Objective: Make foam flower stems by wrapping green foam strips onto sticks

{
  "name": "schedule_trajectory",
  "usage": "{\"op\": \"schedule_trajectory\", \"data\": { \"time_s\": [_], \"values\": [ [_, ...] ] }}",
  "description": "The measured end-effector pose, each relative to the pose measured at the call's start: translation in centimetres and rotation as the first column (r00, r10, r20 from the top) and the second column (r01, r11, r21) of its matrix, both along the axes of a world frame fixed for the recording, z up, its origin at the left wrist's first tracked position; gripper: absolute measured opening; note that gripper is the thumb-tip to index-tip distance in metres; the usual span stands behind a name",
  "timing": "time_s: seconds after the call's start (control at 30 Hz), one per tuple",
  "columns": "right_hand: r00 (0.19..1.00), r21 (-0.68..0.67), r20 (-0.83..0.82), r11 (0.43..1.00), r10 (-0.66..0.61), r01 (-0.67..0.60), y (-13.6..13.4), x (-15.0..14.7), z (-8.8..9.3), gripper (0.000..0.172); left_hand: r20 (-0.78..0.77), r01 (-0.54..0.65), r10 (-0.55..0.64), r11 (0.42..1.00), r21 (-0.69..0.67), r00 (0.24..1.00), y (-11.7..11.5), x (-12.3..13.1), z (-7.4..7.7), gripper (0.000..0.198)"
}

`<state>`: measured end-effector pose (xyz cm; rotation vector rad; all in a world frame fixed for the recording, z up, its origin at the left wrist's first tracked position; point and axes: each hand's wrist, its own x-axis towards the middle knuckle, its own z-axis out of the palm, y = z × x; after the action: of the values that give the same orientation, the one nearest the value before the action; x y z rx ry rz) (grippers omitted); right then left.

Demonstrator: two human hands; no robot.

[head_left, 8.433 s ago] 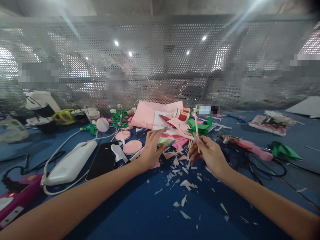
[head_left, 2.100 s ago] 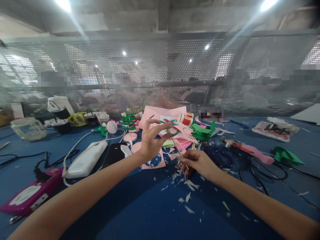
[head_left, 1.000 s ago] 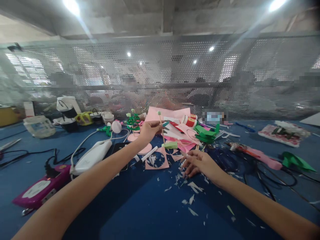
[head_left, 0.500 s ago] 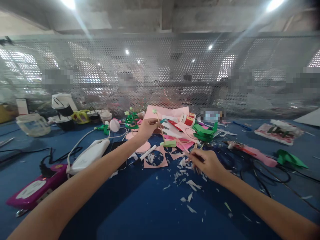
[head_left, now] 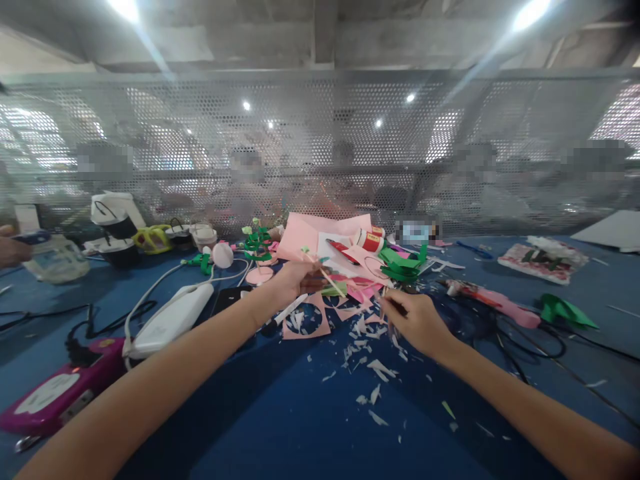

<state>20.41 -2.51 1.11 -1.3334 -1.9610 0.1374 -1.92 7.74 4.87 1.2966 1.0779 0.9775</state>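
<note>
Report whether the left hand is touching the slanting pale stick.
Touching. The head view shows the left hand gripping the slanting pale stick, which sticks out on both sides of the grip.

Worktop (head_left: 280,427) is showing blue; stick (head_left: 332,281) is showing pale tan, greenish-tipped; power strip (head_left: 83,381) is glaring magenta; mesh partition (head_left: 320,150) is showing dotted grey.
</note>
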Motion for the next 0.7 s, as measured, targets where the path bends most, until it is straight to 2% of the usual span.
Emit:
{"op": "schedule_trajectory", "data": {
  "time_s": [0.1,0.17,0.23,0.3,0.37,0.47,0.6,0.7],
  "values": [
    [0.981,0.078,-0.004,0.978,-0.195,0.195,1.0,1.2,0.0,0.028,-0.057,-0.055,0.053,0.998,-0.029,0.997,-1.8,1.2,-1.4,0.016],
    [0.947,0.202,-0.011,0.927,-0.321,0.316,2.1,2.5,-0.2,0.021,-0.131,-0.041,0.036,0.998,-0.036,0.991,-2.9,1.7,-1.8,0.018],
    [0.932,0.311,0.007,0.887,-0.362,0.342,3.4,4.0,-0.5,0.02,-0.216,-0.017,0.017,1.0,0.0,0.976,-3.5,2.0,-1.9,0.023],
    [0.909,0.384,0.046,0.847,-0.414,0.367,4.6,5.4,-0.9,0.03,-0.315,0.009,0.01,0.998,0.058,0.949,-3.5,2.0,-1.9,0.028],
    [0.903,0.4,0.109,0.85,-0.415,0.342,5.7,6.4,-1.5,0.036,-0.418,0.031,0.023,0.992,0.123,0.908,-3.3,1.8,-1.7,0.032],
    [0.916,0.334,0.171,0.896,-0.362,0.292,6.7,7.2,-2.3,0.038,-0.56,0.049,0.099,0.969,0.243,0.823,-2.7,1.4,-1.4,0.038],
    [0.926,0.281,0.168,0.917,-0.338,0.284,6.9,7.5,-2.7,0.023,-0.679,0.034,0.291,0.906,0.421,0.674,-2.3,0.9,-1.1,0.039],
    [0.933,0.272,0.129,0.917,-0.336,0.293,6.6,7.6,-2.3,0.015,-0.736,0.041,0.36,0.885,0.464,0.573,-2.2,0.7,-0.8,0.03]
  ]
}}
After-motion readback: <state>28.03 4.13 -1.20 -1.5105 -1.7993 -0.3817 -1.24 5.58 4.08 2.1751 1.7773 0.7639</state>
